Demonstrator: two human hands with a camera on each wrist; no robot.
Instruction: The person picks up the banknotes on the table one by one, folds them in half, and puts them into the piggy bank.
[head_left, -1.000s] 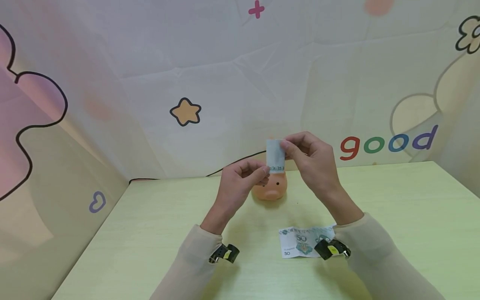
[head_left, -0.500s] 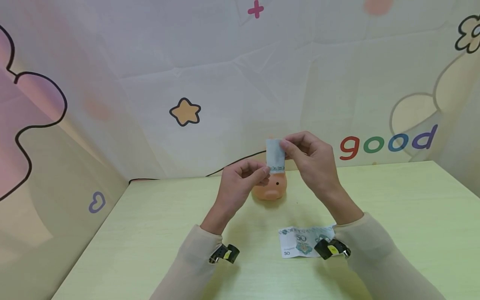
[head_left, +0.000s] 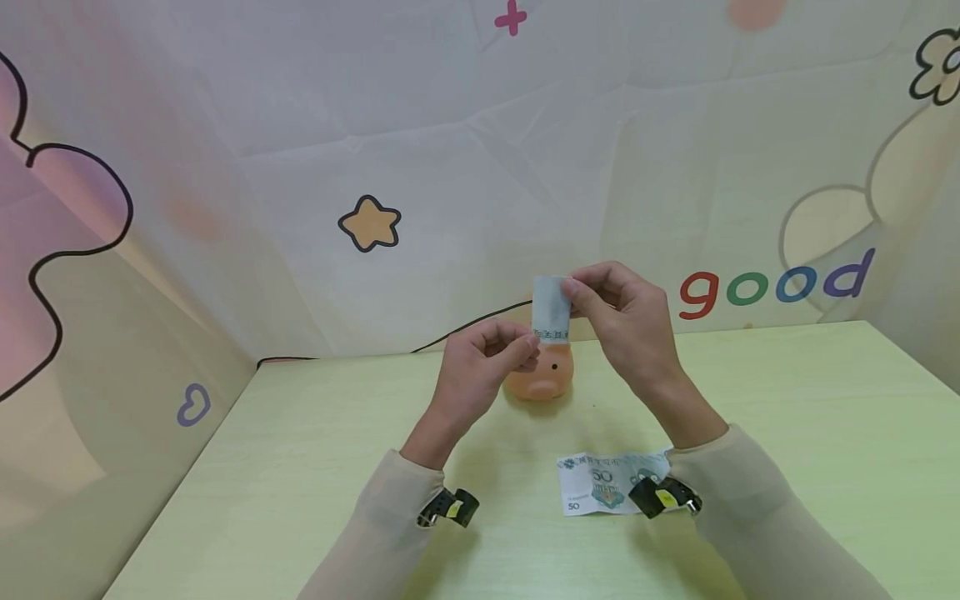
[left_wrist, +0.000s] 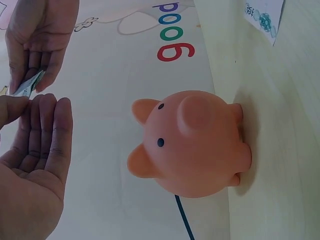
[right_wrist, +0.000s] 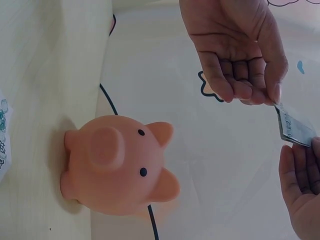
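A folded banknote (head_left: pixel 551 310) is held up between both hands, above and in front of a piggy bank. At its lower left corner my left hand (head_left: pixel 483 358) pinches it between thumb and fingers. My right hand (head_left: pixel 626 321) pinches its upper right edge. In the right wrist view the folded banknote (right_wrist: pixel 295 129) shows its layered edge. The orange-pink piggy bank (left_wrist: pixel 195 145) stands upright on the table, facing me, and neither hand touches it. Its top is hidden behind the banknote in the head view.
A second banknote (head_left: pixel 603 483), marked 50, lies flat on the pale table (head_left: pixel 300 500) under my right wrist, which covers its right end. Behind the table hangs a printed cloth (head_left: pixel 450 208) with a star and the word "good".
The folded banknote has tipped up very slightly between the hands. Otherwise both hands, the piggy bank and the lying banknote keep their places.
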